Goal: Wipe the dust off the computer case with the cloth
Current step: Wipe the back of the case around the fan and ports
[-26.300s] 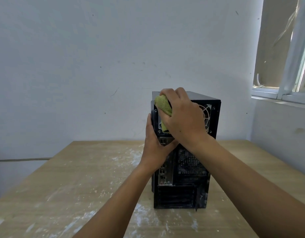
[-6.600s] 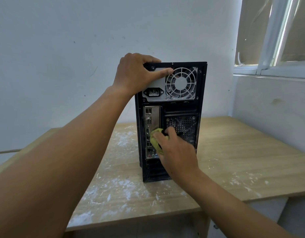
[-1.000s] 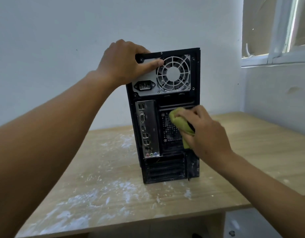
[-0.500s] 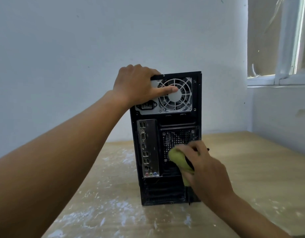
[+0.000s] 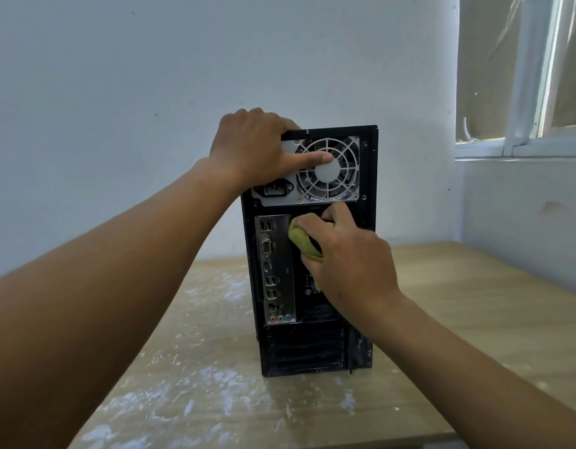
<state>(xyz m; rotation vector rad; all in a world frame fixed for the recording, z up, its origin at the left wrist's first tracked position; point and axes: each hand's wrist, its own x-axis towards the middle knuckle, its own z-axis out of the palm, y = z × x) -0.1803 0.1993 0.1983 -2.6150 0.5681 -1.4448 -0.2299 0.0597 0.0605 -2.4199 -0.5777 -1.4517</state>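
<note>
While right hand (image 5: 351, 264) presses crumpled cloth (image 5: 301, 241) (fuzzy green), boxy case (image 5: 312, 348) stands.

You face a pale bluish-white wall (image 5: 150, 76) behind a light wooden table (image 5: 474, 303). White smears (image 5: 215, 380) streak the table's near-left part. At your upper right, daylight comes through a white-framed window (image 5: 526, 92).

The left arm reaches in from the near left, its left hand (image 5: 254, 150) curled over the top of the computer case (image 5: 312, 348), thumb stretched rightward. Lower and nearer, the right hand (image 5: 351, 264) grips the cloth (image 5: 301, 239) with bent fingers.
</note>
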